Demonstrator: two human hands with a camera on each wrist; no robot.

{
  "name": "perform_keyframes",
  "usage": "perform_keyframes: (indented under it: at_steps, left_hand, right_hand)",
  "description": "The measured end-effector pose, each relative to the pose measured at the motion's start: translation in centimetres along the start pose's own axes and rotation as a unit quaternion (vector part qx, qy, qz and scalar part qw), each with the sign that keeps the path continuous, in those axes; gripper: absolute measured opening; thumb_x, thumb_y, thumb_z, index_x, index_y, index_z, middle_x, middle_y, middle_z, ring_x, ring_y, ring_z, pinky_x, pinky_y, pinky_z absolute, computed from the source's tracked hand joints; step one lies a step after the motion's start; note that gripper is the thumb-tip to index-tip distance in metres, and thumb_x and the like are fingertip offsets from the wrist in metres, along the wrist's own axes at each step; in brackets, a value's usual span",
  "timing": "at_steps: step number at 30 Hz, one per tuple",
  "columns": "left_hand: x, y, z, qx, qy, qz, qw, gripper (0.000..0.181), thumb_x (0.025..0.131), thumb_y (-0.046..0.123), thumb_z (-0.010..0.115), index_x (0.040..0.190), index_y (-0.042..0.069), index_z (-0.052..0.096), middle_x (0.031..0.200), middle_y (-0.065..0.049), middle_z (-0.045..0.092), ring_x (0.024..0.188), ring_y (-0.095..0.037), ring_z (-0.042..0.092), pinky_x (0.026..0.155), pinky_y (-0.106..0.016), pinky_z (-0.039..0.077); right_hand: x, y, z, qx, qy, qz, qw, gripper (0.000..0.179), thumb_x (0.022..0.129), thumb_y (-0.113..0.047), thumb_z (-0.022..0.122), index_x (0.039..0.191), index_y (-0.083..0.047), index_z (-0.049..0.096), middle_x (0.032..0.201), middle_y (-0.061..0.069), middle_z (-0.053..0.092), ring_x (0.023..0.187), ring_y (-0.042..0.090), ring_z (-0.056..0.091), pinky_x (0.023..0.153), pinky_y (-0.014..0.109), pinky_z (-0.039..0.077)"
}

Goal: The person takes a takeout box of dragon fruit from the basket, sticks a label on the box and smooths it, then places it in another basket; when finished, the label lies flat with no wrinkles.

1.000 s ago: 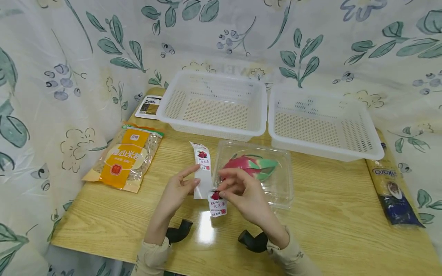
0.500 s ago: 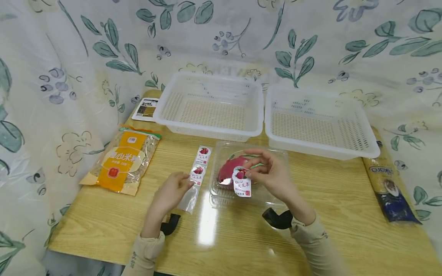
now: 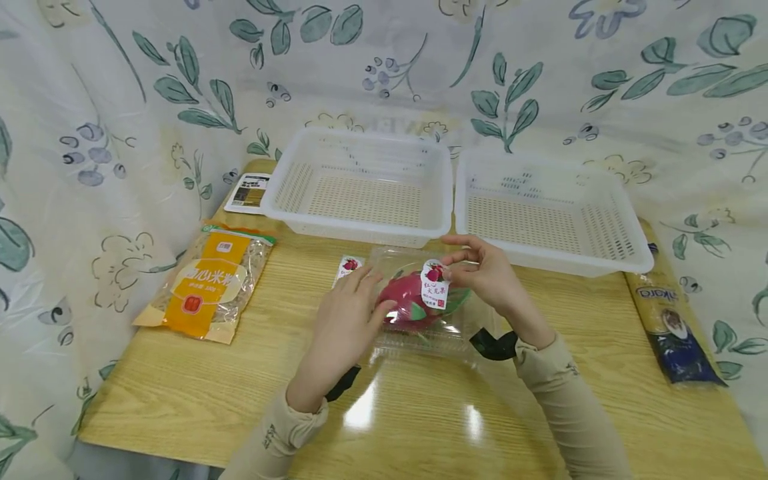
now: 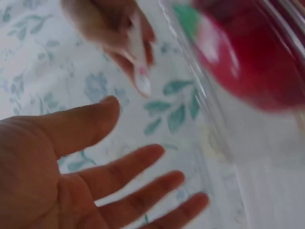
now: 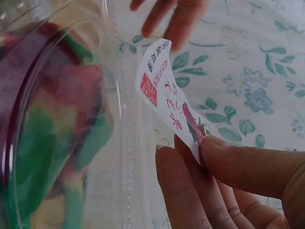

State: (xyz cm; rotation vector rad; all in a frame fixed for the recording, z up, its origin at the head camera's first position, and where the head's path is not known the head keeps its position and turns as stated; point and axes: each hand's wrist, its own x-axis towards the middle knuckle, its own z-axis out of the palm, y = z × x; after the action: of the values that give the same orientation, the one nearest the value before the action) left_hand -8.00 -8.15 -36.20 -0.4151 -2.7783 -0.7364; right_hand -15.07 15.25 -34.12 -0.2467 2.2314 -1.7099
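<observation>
My right hand [image 3: 495, 280] pinches a white dragon fruit sticker [image 3: 435, 293] by its upper edge, between thumb and fingers. In the right wrist view the sticker [image 5: 159, 90] curves away from the fingertips, its red pitaya print facing the camera. Below it sits a clear plastic clamshell box [image 3: 453, 340] with a pink-and-green dragon fruit [image 3: 402, 293] inside. My left hand [image 3: 342, 323] reaches over the box's left side, fingers spread; the left wrist view shows this hand [image 4: 71, 167] holding nothing. A sticker strip [image 3: 350, 265] lies left of the box, partly hidden by that hand.
Two white perforated baskets [image 3: 360, 230] [image 3: 552, 260] stand side by side behind the box. A bag of rice noodles [image 3: 207, 283] and a small white packet [image 3: 247, 193] lie at left. A gold-and-blue packet [image 3: 675, 327] lies along the right edge of the wooden table [image 3: 180, 400].
The right hand has carried the peeled sticker from beside the strip to over the box. The left hand has let go of the strip and moved right to the box's left side.
</observation>
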Motion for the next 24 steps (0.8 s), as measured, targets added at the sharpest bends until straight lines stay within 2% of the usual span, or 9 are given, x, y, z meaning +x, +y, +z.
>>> perform_keyframes:
  at_steps: [2, 4, 8, 11, 13, 19, 22, 24]
  left_hand:
    - [0.2, 1.2, 0.7, 0.019, -0.008, 0.049, 0.9986, 0.049, 0.089, 0.032, 0.069, 0.129, 0.006, 0.059, 0.136, -0.015, 0.057, 0.125, -0.034, 0.055, 0.100, -0.054, 0.047]
    - [0.2, 2.2, 1.5, 0.047, -0.033, 0.092, 0.9941, 0.054, 0.090, 0.037, 0.067, 0.134, 0.008, 0.055, 0.142, -0.013, 0.053, 0.132, -0.032, 0.050, 0.105, -0.055, 0.043]
    - [0.0, 3.6, 3.1, 0.120, -0.107, 0.144, 0.9763, 0.072, 0.091, 0.054, 0.057, 0.146, 0.010, 0.042, 0.157, -0.008, 0.035, 0.147, -0.029, 0.030, 0.114, -0.058, 0.030]
    - [-0.1, 4.2, 4.2, 0.149, -0.145, 0.157, 0.9655, 0.080, 0.092, 0.061, 0.051, 0.152, 0.011, 0.031, 0.162, -0.006, 0.022, 0.150, -0.029, 0.018, 0.118, -0.058, 0.022]
    - [-0.3, 4.4, 4.9, 0.162, -0.155, 0.160, 0.9614, 0.083, 0.092, 0.063, 0.048, 0.153, 0.010, 0.029, 0.163, -0.007, 0.018, 0.151, -0.028, 0.016, 0.119, -0.057, 0.020]
    - [-1.0, 4.4, 5.6, 0.206, -0.159, 0.160, 0.9523, 0.084, 0.091, 0.066, 0.044, 0.151, 0.008, 0.033, 0.160, -0.008, 0.024, 0.149, -0.023, 0.023, 0.118, -0.058, 0.022]
    - [-1.1, 4.4, 5.7, 0.209, -0.156, 0.160, 0.9521, 0.081, 0.092, 0.065, 0.045, 0.150, 0.009, 0.035, 0.159, -0.008, 0.028, 0.148, -0.023, 0.025, 0.118, -0.059, 0.021]
    - [-1.1, 4.4, 5.8, 0.206, -0.152, 0.159, 0.9535, 0.079, 0.092, 0.063, 0.045, 0.149, 0.009, 0.037, 0.158, -0.008, 0.031, 0.148, -0.023, 0.027, 0.118, -0.059, 0.021]
  right_hand:
    - [0.3, 0.3, 0.0, -0.002, 0.004, 0.011, 0.9999, 0.054, 0.089, 0.004, 0.062, 0.141, -0.002, 0.045, 0.104, 0.012, 0.063, 0.080, 0.010, 0.068, 0.082, 0.042, 0.059]
    - [0.5, 0.6, 0.0, -0.011, 0.007, 0.017, 0.9998, 0.054, 0.088, 0.003, 0.063, 0.140, -0.002, 0.046, 0.104, 0.013, 0.065, 0.080, 0.010, 0.068, 0.084, 0.044, 0.058]
    - [0.8, 1.1, -0.1, -0.026, 0.000, 0.017, 0.9995, 0.054, 0.088, 0.004, 0.061, 0.139, -0.002, 0.047, 0.108, 0.020, 0.065, 0.079, 0.010, 0.067, 0.084, 0.043, 0.058]
    - [1.0, 1.4, -0.1, -0.034, -0.011, 0.015, 0.9993, 0.053, 0.089, 0.003, 0.061, 0.139, -0.002, 0.046, 0.111, 0.023, 0.065, 0.079, 0.008, 0.067, 0.080, 0.038, 0.059]
    - [1.1, 1.6, -0.1, -0.034, -0.017, 0.015, 0.9992, 0.053, 0.089, 0.002, 0.061, 0.140, -0.001, 0.045, 0.111, 0.023, 0.065, 0.078, 0.008, 0.068, 0.079, 0.036, 0.059]
    - [1.1, 2.0, 0.1, -0.045, -0.018, 0.006, 0.9988, 0.048, 0.092, 0.004, 0.057, 0.138, 0.002, 0.046, 0.111, 0.028, 0.063, 0.080, 0.015, 0.069, 0.079, 0.039, 0.060]
    - [0.7, 1.7, 0.7, -0.090, 0.001, -0.014, 0.9958, 0.043, 0.093, 0.003, 0.056, 0.136, 0.001, 0.049, 0.109, 0.027, 0.065, 0.085, 0.025, 0.071, 0.078, 0.042, 0.060]
    - [0.2, 1.4, 1.3, -0.146, 0.017, -0.039, 0.9884, 0.039, 0.095, 0.000, 0.057, 0.133, -0.001, 0.053, 0.108, 0.025, 0.067, 0.089, 0.031, 0.071, 0.077, 0.043, 0.059]
